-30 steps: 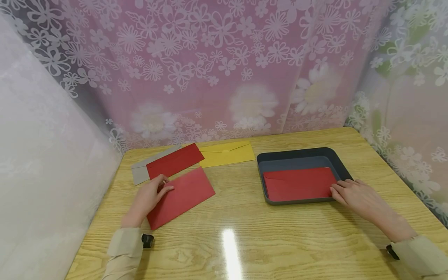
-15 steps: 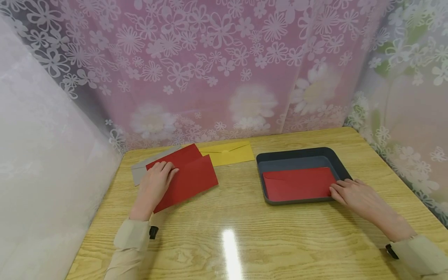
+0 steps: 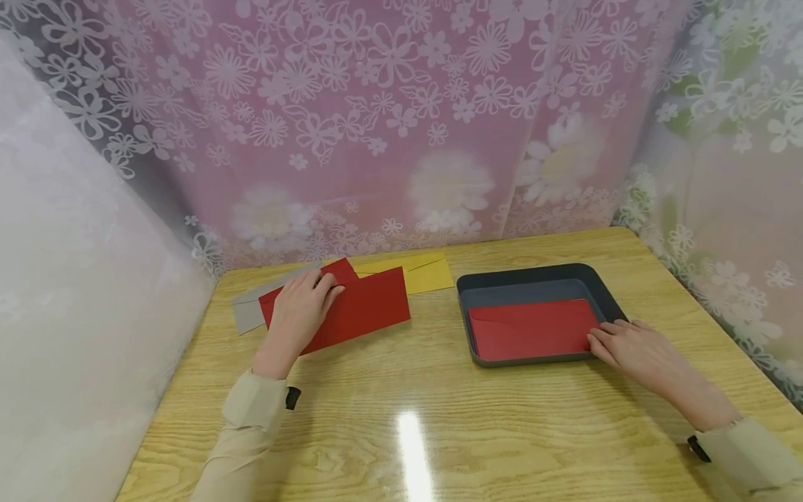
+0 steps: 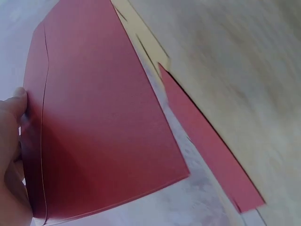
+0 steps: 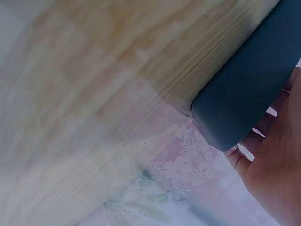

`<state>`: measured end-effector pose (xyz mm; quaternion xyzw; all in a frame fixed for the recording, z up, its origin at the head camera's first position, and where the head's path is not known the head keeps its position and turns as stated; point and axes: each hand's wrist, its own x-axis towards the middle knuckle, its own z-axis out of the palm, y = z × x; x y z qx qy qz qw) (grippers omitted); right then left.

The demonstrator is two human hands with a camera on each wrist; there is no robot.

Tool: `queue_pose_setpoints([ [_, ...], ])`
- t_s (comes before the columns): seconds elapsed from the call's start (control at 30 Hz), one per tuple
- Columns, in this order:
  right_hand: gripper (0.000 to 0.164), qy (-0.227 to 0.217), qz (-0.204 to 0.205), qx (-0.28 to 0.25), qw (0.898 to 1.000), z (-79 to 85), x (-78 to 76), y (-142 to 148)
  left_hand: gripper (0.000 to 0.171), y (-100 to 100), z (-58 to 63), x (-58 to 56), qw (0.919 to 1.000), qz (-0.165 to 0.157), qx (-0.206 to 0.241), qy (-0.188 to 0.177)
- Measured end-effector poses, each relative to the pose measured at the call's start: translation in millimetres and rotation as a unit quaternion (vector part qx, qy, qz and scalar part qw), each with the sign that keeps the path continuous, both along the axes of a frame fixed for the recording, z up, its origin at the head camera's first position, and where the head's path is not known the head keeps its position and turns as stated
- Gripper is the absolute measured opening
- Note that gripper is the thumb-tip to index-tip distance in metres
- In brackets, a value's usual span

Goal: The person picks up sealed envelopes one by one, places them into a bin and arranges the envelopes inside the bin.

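My left hand (image 3: 301,307) pinches a red envelope (image 3: 370,307) by its left edge and holds it above the table. In the left wrist view the thumb lies along the flap side of this envelope (image 4: 99,108). Behind it a second red envelope (image 3: 339,270) lies partly hidden, overlapping a grey envelope (image 3: 247,317). A yellow envelope (image 3: 433,274) lies at the back edge. On the right, a dark grey tray (image 3: 523,291) contains a red envelope (image 3: 533,330) near its front side. My right hand (image 3: 640,352) holds the tray's right front corner, fingers over the rim.
The wooden table (image 3: 502,432) has a bright light reflection at its front middle. A pink flowered curtain (image 3: 376,139) hangs along the back edge. Pale sheets close off the left and right sides.
My left hand has lifted the red envelope and moved it up and to the right, across the other envelopes. The right hand stays on the tray.
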<state>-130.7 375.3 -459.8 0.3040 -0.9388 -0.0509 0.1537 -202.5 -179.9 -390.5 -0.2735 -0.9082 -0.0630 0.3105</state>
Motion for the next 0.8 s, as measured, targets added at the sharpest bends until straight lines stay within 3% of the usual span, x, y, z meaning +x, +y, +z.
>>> queue_pose_setpoints([
  [0.23, 0.016, 0.017, 0.024, 0.010, 1.000, -0.2, 0.1, 1, 0.020, 33, 11.0, -11.8, 0.9995, -0.027, -0.008, 0.016],
  [0.4, 0.072, 0.041, 0.041, 0.022, 0.998, -2.3, -0.9, 2, 0.021, 61, 21.3, -19.0, 0.9985, -0.045, -0.019, 0.025],
  [0.47, 0.085, 0.047, 0.043, 0.021, 0.998, -3.3, -1.2, 2, 0.022, 72, 25.6, -21.1, 0.9981, -0.050, -0.024, 0.028],
  [0.8, 0.078, 0.056, 0.042, -0.001, 0.998, -3.7, -1.4, 3, 0.025, 127, 35.7, -27.3, 0.9955, -0.093, -0.010, 0.018],
])
